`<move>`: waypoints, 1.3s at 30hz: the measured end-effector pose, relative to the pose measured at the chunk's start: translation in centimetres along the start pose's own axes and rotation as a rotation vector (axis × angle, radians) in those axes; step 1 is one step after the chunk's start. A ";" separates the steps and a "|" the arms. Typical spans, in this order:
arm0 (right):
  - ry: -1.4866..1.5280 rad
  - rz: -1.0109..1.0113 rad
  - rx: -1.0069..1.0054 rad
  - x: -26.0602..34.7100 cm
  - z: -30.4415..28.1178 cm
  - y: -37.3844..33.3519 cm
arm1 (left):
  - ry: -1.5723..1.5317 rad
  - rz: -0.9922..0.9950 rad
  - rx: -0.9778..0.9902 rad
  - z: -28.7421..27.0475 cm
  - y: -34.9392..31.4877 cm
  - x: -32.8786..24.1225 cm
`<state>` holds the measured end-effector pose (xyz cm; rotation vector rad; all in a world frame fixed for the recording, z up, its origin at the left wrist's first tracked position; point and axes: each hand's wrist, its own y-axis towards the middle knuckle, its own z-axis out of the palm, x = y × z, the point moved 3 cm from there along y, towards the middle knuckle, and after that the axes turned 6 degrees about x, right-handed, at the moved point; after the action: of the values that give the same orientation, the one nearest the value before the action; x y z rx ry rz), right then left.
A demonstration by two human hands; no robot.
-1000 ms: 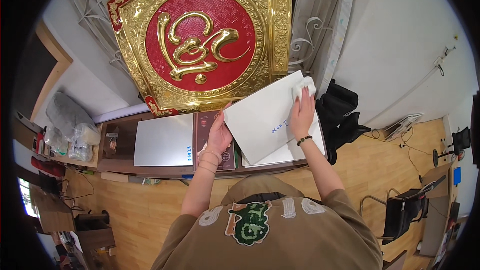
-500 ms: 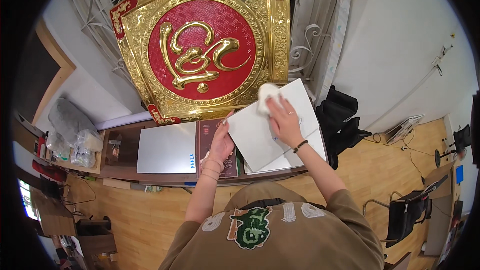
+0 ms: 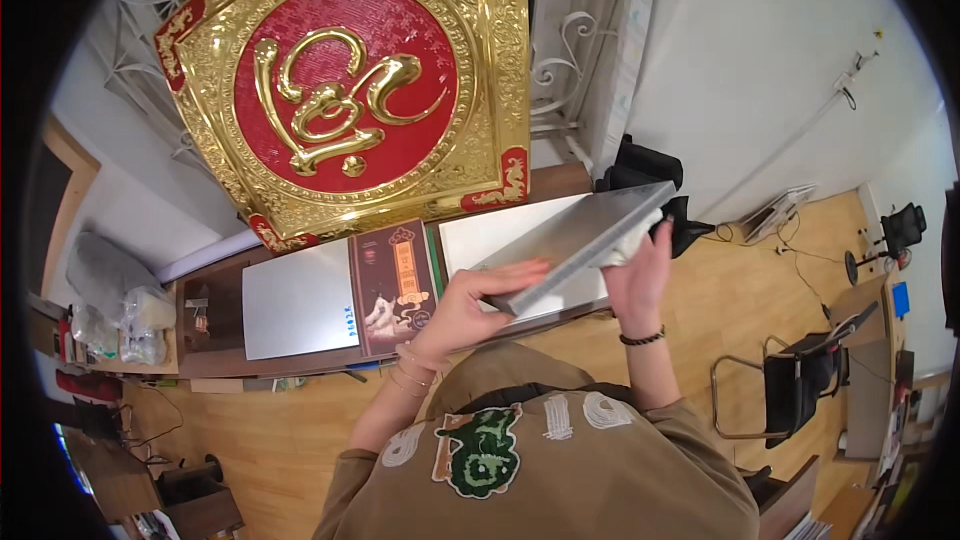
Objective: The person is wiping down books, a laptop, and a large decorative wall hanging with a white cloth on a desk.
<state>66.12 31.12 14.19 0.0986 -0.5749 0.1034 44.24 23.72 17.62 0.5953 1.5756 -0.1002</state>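
A flat, thick-edged grey-white panel is held up at a steep tilt, its long edge slanting from near left to far right. My left hand grips its near left corner, with the fingers over the upper face. On the panel's right side, my right hand holds a crumpled white cloth against the panel's edge or hidden face. Part of that hand's grip is out of sight behind the cloth. Under the panel, another white board lies on the dark wooden cabinet top.
A large gold-framed red plaque leans at the back. Left of the boards lie a brown printed box and a silver panel with blue handwriting. Black bags stand at the right, and a black chair is on the floor.
The panel has gone from lying nearly flat to being tilted up on edge. My right hand has moved with the cloth from its upper face to its right edge. The view has shifted.
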 end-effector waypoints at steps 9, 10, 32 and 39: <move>-0.057 0.329 -0.270 2.2 -8.0 -4.3 | 0.565 0.235 0.389 4.3 0.4 -1.9; -0.065 0.279 -0.244 2.5 -7.5 -4.8 | 0.657 0.257 0.458 4.3 0.3 -2.5; -1.311 -0.586 0.194 8.5 6.8 -1.7 | -0.267 0.346 -0.600 6.6 -11.2 1.3; -1.539 -0.526 1.711 -0.1 12.8 -7.1 | -0.872 -0.026 -0.797 6.6 -11.4 -1.0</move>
<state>60.03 22.55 24.30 2.1255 -1.8176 -0.0481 45.33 10.94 14.50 -0.1182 0.6656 0.2221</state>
